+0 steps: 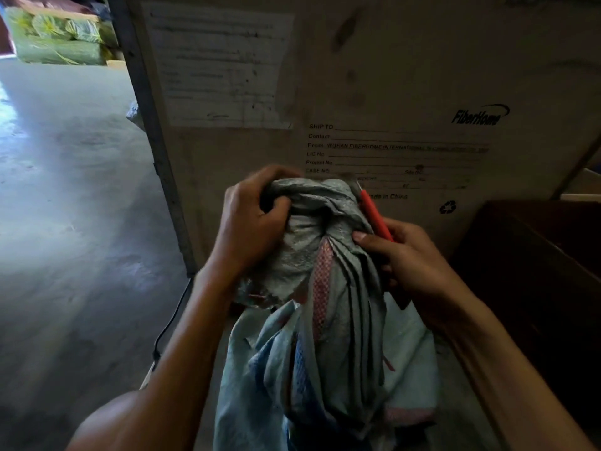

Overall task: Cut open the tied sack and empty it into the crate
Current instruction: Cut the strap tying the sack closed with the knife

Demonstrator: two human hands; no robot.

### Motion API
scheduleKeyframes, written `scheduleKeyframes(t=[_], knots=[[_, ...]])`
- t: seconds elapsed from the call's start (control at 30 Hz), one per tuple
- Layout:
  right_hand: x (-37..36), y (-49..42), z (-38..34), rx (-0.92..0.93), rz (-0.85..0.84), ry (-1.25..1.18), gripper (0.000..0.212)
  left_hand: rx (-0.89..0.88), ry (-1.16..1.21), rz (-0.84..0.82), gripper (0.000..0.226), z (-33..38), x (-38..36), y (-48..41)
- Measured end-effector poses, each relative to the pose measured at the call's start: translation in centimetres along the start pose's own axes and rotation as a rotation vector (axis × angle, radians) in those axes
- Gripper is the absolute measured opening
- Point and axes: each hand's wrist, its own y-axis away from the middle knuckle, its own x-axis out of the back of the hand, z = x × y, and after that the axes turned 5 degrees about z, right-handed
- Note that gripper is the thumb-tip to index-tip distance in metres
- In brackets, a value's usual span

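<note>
A pale grey-blue woven sack (328, 336) with red and blue checked stripes stands upright between my arms, its neck bunched and knotted at the top. My left hand (250, 222) grips the bunched top of the sack from the left. My right hand (406, 258) holds a red-handled cutter (375, 216) against the right side of the knot, its thumb pressed on the sack cloth. The cutter's tip points up and away, and its blade is too small to make out. A dark brown crate (536, 288) sits low at the right.
A tall cardboard carton (390, 76) printed with shipping text stands directly behind the sack. Bare concrete floor (71, 190) stretches to the left. Green bundled goods (55, 37) lie far off at the top left. A thin black cable (172, 320) trails down by my left forearm.
</note>
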Motion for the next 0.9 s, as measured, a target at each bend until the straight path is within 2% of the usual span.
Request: scheduleKeyframes(t=[0.07, 0.13, 0.23, 0.3, 0.37, 0.43, 0.5, 0.57, 0.6, 0.67, 0.73, 0.77, 0.83, 0.9], knots=[[-0.5, -0.1, 0.4, 0.029, 0.146, 0.009, 0.017, 0.129, 0.073, -0.086, 0.023, -0.6, 0.4, -0.4], [-1.2, -0.1, 1.4, 0.139, 0.328, 0.178, 0.02, 0.237, 0.144, -0.079, 0.029, -0.7, 0.0, -0.3], [-2.6, 0.6, 1.9, 0.286, 0.373, 0.251, 0.054, 0.268, 0.149, -0.11, 0.029, 0.1, -0.7, -0.1], [-2.6, 0.5, 1.6, 0.306, 0.325, 0.201, 0.063, 0.25, 0.137, -0.127, 0.032, 0.8, -0.5, -0.2], [-2.2, 0.3, 1.2, 0.27, 0.235, 0.219, 0.062, 0.174, 0.107, -0.12, 0.029, 1.1, 0.1, -0.5], [-1.7, 0.2, 1.1, 0.203, 0.067, 0.189, 0.063, 0.072, 0.049, -0.113, 0.031, 1.2, 1.0, -0.8], [-1.8, 0.4, 1.1, 0.135, -0.118, 0.051, 0.062, 0.005, 0.056, -0.102, 0.029, 0.7, 1.7, -0.8], [-2.2, 0.4, 1.2, 0.108, -0.217, -0.063, 0.06, 0.059, 0.163, -0.108, 0.027, 0.1, 1.6, -0.8], [-2.5, 0.4, 1.3, 0.091, -0.212, -0.127, 0.061, 0.127, 0.231, -0.121, 0.025, 0.1, 1.5, -0.7], [-2.6, 0.4, 1.4, 0.033, -0.139, -0.279, 0.066, 0.245, 0.313, -0.198, 0.023, 0.3, 1.2, -0.4], [-2.3, 0.7, 1.0, -0.015, -0.046, -0.362, 0.063, 0.312, 0.361, -0.288, 0.012, -0.3, 1.2, -0.3], [-1.9, 0.8, 0.8, -0.025, 0.017, -0.358, 0.055, 0.352, 0.388, -0.302, 0.022, -0.6, 1.4, -0.3], [-0.6, 0.4, 0.4, -0.002, 0.188, -0.289, 0.042, 0.325, 0.316, -0.188, 0.054, -0.7, 2.0, -0.4], [0.5, -0.2, 0.3, 0.048, 0.339, -0.204, 0.041, 0.123, 0.054, -0.037, 0.061, 0.4, 2.5, -0.5]])
